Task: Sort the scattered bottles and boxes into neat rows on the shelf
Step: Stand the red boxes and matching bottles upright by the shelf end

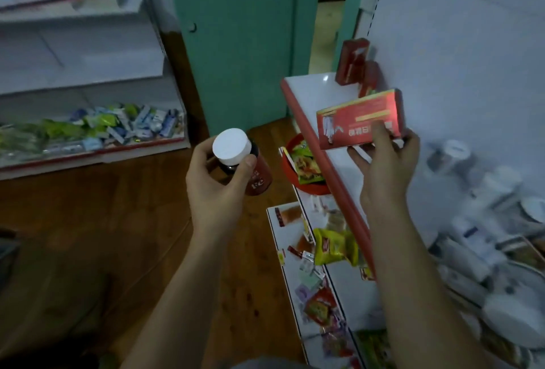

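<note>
Over the shelf [321, 94], the right hand [383, 168] carries a red box [358, 119]; the left hand [219, 189] holds a bottle [231, 146].

The right fingers curl under the box and the thumb presses on its face, holding it tilted above the white shelf near the red front edge. To do this well, I judge the box should be turned upright and set just beside the two standing boxes [354, 62] at the back panel, face outward and edges flush, so the row runs straight. The box is flat and red, with a pale strip and print too blurred to read. The left hand grips the bottle round its neck, off the shelf and over the floor; it has a white cap, a dark body and a red label. White bottles [486, 186] lie jumbled further along the shelf, probably not yet sorted.
</note>
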A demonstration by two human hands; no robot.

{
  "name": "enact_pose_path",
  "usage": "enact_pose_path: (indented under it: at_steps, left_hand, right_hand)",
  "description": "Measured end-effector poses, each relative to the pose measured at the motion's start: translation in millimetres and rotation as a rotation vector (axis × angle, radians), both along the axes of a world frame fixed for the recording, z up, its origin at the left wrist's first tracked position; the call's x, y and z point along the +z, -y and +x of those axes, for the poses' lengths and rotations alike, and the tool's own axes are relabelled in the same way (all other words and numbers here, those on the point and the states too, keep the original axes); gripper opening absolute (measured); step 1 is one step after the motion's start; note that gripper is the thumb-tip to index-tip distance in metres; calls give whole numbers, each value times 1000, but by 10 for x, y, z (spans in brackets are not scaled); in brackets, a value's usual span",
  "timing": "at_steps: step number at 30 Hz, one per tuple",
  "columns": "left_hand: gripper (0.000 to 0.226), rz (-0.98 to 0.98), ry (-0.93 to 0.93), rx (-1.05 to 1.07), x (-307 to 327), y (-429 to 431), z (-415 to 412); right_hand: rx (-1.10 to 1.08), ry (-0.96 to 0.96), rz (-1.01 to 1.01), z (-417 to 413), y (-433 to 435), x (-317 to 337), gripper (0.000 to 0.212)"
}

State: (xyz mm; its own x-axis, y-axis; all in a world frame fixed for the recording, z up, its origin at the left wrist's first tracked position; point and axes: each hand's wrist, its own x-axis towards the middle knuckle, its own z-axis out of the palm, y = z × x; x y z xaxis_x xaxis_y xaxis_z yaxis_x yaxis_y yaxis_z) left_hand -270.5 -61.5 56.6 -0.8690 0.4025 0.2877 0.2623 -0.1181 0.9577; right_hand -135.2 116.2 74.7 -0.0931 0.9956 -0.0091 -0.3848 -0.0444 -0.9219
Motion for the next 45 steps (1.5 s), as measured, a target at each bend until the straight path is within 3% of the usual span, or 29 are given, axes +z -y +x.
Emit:
enact_pose_path:
  at_steps: [10,17,25,29,33,36,39,43,45]
  left_hand:
    - [43,-20,55,-127,-307,-1749,-948]
    - [47,-53,35,-388,-274,-3275,-1679]
    - [51,-176,-57,-634,-216,-4469,-2314]
    - [48,-189,-114,-750,-312,-4634,-2332]
    - [55,-253,-156,-826,-433,-4765,-2205]
    - [69,-242,-72,-876,-479,-4798,-2037]
    - [80,-233,-65,-788,-518,-4736,-1887]
    - [39,-194,-170,-587,-636,-4479,-1726]
    - [27,-182,-211,-608,-698,-4329,-1623]
  right_hand:
    - [-59,436,200,-674,-1572,-48,25]
    - [-249,525,195,-1173,-2462,-199,45]
    - [-298,852,347,-1756,-3226,-237,51]
    - [-256,809,353,-1759,-3227,-348,63]
    - [-417,763,269,-1557,-2983,-441,48]
    - [-473,817,172,-1313,-2725,-492,42]
    - [-542,869,121,-1054,-2439,-521,38]
    - [-679,980,100,-668,-2014,-519,35]
    - [-796,1113,154,-401,-1800,-475,33]
